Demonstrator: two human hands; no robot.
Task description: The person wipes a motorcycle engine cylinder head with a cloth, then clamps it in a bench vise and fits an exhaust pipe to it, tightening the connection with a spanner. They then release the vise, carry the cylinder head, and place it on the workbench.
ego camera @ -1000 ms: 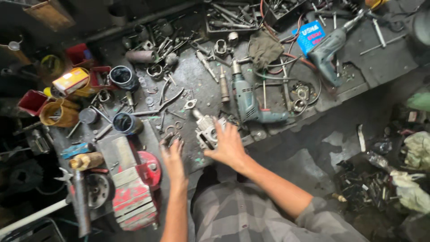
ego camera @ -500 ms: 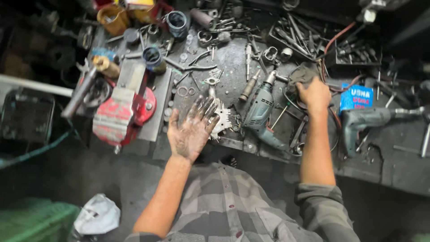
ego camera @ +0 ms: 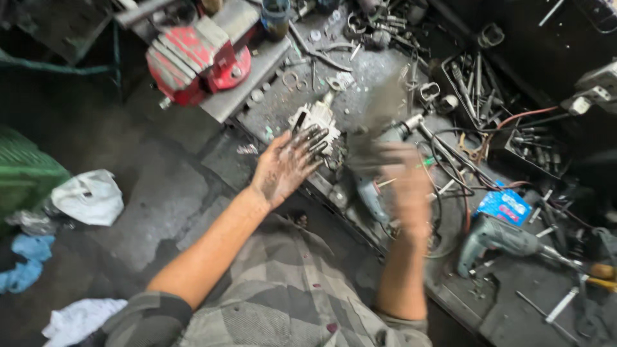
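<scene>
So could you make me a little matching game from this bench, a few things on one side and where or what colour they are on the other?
Things:
1. bench vise
2. small box
3. left hand
4. crumpled white rag

Descriptions:
A. on the floor beside the bench
B. red, at the bench's far left end
C. blue, next to a grey-green power drill
D. open, grease-blackened, over a pale metal part

Pairs: 1-B, 2-C, 3-D, 4-A
</scene>
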